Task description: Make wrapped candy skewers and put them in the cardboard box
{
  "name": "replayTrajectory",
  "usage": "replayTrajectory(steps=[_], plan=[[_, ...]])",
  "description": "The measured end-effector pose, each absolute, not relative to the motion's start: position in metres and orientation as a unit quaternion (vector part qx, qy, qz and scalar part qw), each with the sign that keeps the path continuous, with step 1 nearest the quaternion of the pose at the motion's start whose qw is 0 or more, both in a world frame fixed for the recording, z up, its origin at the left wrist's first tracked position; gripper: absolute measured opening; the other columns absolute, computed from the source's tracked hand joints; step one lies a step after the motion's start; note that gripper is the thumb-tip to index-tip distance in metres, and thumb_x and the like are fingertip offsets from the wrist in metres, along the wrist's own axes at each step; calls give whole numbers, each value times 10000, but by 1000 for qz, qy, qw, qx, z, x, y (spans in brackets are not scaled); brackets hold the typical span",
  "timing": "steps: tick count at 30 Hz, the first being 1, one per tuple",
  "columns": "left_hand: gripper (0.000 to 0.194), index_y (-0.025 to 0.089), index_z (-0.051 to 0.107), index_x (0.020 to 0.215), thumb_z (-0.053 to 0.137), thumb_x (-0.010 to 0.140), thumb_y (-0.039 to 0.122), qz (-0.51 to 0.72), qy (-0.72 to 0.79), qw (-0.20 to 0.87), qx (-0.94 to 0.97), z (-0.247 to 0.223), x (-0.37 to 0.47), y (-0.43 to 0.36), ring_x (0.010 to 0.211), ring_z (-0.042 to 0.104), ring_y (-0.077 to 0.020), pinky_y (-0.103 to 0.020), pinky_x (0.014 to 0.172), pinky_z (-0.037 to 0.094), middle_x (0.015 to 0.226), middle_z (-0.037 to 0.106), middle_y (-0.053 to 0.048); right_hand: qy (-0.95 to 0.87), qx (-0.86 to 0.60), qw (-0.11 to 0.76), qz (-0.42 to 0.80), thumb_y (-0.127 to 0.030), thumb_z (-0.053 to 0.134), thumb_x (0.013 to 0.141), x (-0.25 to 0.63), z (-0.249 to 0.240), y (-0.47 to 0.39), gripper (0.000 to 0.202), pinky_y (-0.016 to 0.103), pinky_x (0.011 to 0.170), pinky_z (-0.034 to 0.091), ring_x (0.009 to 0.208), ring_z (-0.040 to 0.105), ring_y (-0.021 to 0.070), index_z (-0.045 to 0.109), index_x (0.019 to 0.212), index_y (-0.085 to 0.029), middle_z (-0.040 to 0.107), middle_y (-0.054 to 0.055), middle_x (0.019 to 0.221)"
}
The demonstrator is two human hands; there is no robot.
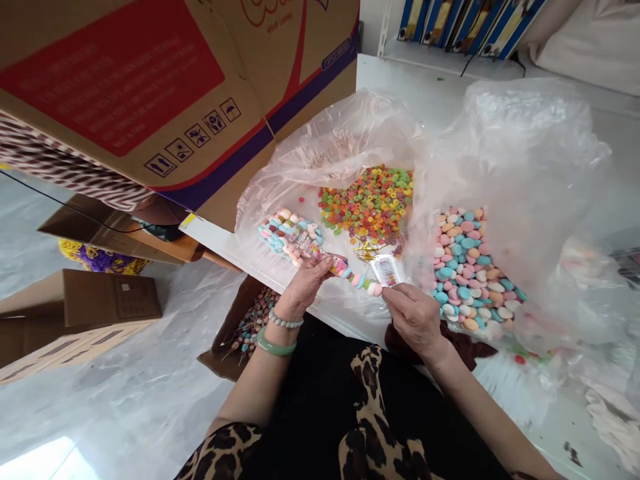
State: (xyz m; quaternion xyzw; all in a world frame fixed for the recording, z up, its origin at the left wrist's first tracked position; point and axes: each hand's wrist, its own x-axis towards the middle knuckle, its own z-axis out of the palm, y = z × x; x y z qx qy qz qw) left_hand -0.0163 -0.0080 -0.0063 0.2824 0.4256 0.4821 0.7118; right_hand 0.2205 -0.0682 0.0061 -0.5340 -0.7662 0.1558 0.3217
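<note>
A string of pastel candies (357, 280) stretches between my two hands. My left hand (311, 283) pinches its left end, beside a small pink figure. At the right end, the fingers of my right hand (411, 312) are closed on the string, next to a white printed label (387, 269). Other pastel candy strings (283, 230) lie on the plastic just beyond my left hand. Small colourful ring candies (373, 200) are heaped in an open clear bag, with gold twist ties (367, 251) at their near edge. Pastel oval candies (467, 267) fill another bag on the right.
A large printed cardboard box (200, 87) stands at the upper left. An open carton with wrapped pieces (255, 320) is below the table's left edge. Blue-edged folders (460, 27) stand on a shelf at the back. Crumpled clear plastic (540, 147) covers the right side.
</note>
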Motion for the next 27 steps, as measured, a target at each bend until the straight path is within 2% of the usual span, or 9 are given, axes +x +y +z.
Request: replayTrajectory(steps=[5,8,13,16,18,20,23,25,27], plan=[[386,115,774,825,822,657,459,461,426,723,287,-10,-19,-7,675,640,-161,-277,710,516,763,720,-94,-616,-565,375,401,-253,601,834,215,0,-66,126,270,602,400,644,523,146,692,751,-225,583,6,688],[330,130,765,782,808,682,441,447,428,729,292,-14,-17,-9,682,648,-169,-285,713,514,777,723,-96,-463,-573,371,566,-296,673,750,208,-8,-66,106,245,477,292,515,394,103,672,694,-206,506,-30,586],[386,123,771,910,807,688,437,426,417,749,289,-15,-9,-13,749,664,-175,-286,749,504,873,738,-123,-269,-519,320,746,-331,768,638,197,-13,-66,219,203,408,85,417,222,32,637,705,-169,458,-58,542],[433,122,770,936,793,692,480,412,410,757,298,-16,-9,-15,814,669,-195,-293,769,495,937,741,-142,-198,-439,256,838,-304,783,616,196,-16,-65,252,189,401,49,414,155,16,615,748,-170,477,-58,581],[439,125,771,930,775,706,503,397,405,764,309,-18,-10,-16,856,663,-206,-303,789,488,993,736,-149,-206,-413,239,854,-311,770,622,195,-22,-66,257,191,397,66,418,139,21,612,775,-177,487,-53,602],[445,133,769,952,763,717,511,381,408,765,322,-21,-12,-18,876,654,-206,-317,815,480,1020,731,-141,-287,-461,277,792,-334,729,666,194,-27,-68,212,205,397,119,419,189,41,622,774,-185,485,-47,596],[443,141,763,968,735,742,520,359,452,736,354,-23,-12,-18,832,640,-187,-322,825,463,926,732,-106,-529,-577,359,508,-312,609,810,194,-30,-73,133,241,477,277,517,398,102,664,773,-197,537,-6,631],[432,141,764,927,718,751,533,348,483,710,376,-24,-11,-17,792,633,-177,-316,810,456,849,721,-85,-677,-588,350,272,-240,523,890,196,-28,-75,192,262,557,316,609,468,130,697,816,-207,570,19,661],[432,144,760,905,703,757,546,336,489,706,387,-25,-11,-17,778,636,-180,-316,798,457,822,712,-78,-763,-555,308,118,-179,474,925,197,-25,-76,251,275,578,305,615,467,134,713,857,-207,564,27,638]])
